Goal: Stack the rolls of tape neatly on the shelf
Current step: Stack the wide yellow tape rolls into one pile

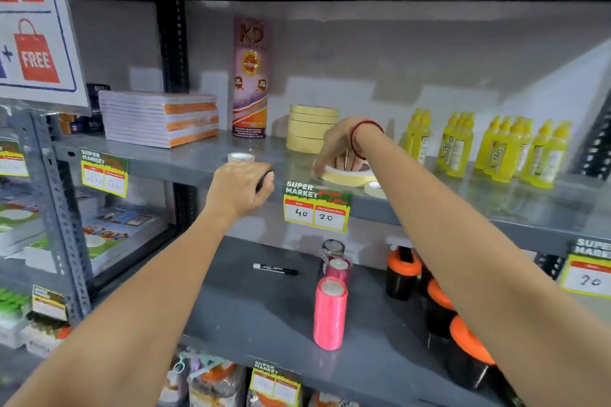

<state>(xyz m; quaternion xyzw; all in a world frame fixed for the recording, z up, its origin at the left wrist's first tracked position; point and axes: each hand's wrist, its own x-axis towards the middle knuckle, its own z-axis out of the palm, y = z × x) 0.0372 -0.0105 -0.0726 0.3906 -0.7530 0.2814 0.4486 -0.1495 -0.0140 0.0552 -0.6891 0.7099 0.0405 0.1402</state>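
Note:
A stack of several cream masking-tape rolls [309,129] stands on the grey upper shelf [198,158]. In front of it lies a flat cream roll [347,176]; my right hand [337,147] reaches down with its fingers on that roll. A smaller cream roll [374,189] lies by the shelf's front edge beside my right forearm. My left hand [239,187] is closed around a black roll of tape [264,180] at the shelf's front edge. Just behind it sits a small white roll [241,157].
On the upper shelf stand a tall purple canister [250,76], stacked notebooks [162,117] at left and yellow bottles [486,145] at right. Price tags [315,208] hang on the shelf lip. The lower shelf holds a marker [275,269], pink spools [329,312] and orange-capped black bottles [439,307].

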